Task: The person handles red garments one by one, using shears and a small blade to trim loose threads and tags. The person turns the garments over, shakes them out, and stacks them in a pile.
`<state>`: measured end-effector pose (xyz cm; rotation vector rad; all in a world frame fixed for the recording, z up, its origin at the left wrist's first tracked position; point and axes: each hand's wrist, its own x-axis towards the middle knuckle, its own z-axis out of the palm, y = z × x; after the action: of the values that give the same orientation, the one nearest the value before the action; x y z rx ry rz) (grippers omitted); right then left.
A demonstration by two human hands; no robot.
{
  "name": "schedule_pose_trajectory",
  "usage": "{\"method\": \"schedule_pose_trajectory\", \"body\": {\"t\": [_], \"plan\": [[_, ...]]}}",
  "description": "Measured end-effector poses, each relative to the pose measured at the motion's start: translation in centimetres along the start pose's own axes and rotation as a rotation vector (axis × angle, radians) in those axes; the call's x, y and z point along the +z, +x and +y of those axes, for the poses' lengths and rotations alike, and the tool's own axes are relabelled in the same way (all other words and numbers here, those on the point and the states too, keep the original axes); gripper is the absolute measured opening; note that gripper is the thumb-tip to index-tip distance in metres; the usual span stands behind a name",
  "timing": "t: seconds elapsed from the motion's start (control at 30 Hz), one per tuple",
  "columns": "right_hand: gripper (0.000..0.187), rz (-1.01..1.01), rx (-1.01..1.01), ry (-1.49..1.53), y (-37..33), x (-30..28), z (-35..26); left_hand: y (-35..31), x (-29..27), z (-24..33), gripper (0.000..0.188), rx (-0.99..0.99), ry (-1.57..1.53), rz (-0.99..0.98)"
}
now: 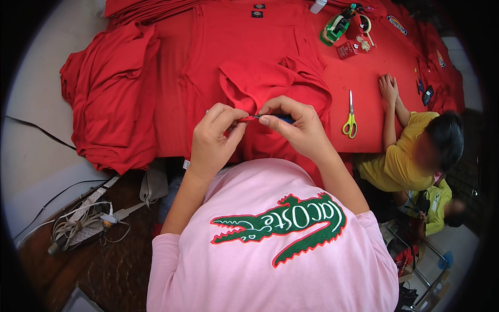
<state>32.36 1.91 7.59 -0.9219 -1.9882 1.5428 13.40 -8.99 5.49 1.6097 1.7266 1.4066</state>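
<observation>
1. Left hand [215,132]: thumb and fingers pinching a bit of the red garment, raised above the table's near edge.
2. Right hand [299,127]: thumb and fingers pinching a small blue tool [286,119], tip at the pinched cloth. Tool mostly covered by the fingers; can't tell its exact kind.
3. Hands close together, near the middle of the view, in front of the wearer's pink shirt [239,192].
4. Red garment [273,83]: bunched on the table [340,96] just beyond the hands, part hanging over the near edge.
5. Beyond it: red shirt [228,31] spread flat.
6. Left: big heap of red clothes [112,93], overhanging the edge.
7. Right: scissors [350,124], yellow handles toward wearer, blades pointing away.
8. Far right: green-and-black item [336,28], tape roll [366,26], red box [346,50], white bottle [317,6].
9. Co-worker in yellow [397,161] at right, forearms on table; second person [437,203] behind.
10. Lower left: tangled cables [80,226].
</observation>
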Motion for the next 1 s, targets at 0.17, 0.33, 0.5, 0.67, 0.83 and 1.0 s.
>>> {"method": "schedule_pose_trajectory", "body": {"t": [0.17, 0.33, 0.5, 0.67, 0.83, 1.0], "plan": [[0.022, 0.146, -0.054, -0.024, -0.1, -0.2, 0.5, 0.0, -0.1, 0.0, 0.016, -0.071, -0.070, -0.013], [0.025, 0.112, -0.253, -0.143, -0.6, 0.8, -0.3, -1.1, 0.4, -1.5, 0.016, -0.477, -0.654, -0.059], [0.023, 0.087, -0.329, -0.212, -0.1, 1.3, -0.3, -1.1, 0.2, -1.5, 0.019, -0.540, -0.804, -0.092], [0.020, 0.096, -0.280, -0.210, 0.1, 1.4, -0.2, -0.8, 0.2, -1.1, 0.019, -0.551, -0.787, -0.074], [0.023, 0.117, -0.214, -0.154, -0.2, 1.3, -0.4, -0.8, 0.1, -1.1, 0.017, -0.555, -0.733, -0.066], [0.026, 0.086, -0.247, -0.169, -0.8, 1.9, -1.1, -0.8, 0.3, -0.9, 0.016, -0.501, -0.595, -0.019]]}}
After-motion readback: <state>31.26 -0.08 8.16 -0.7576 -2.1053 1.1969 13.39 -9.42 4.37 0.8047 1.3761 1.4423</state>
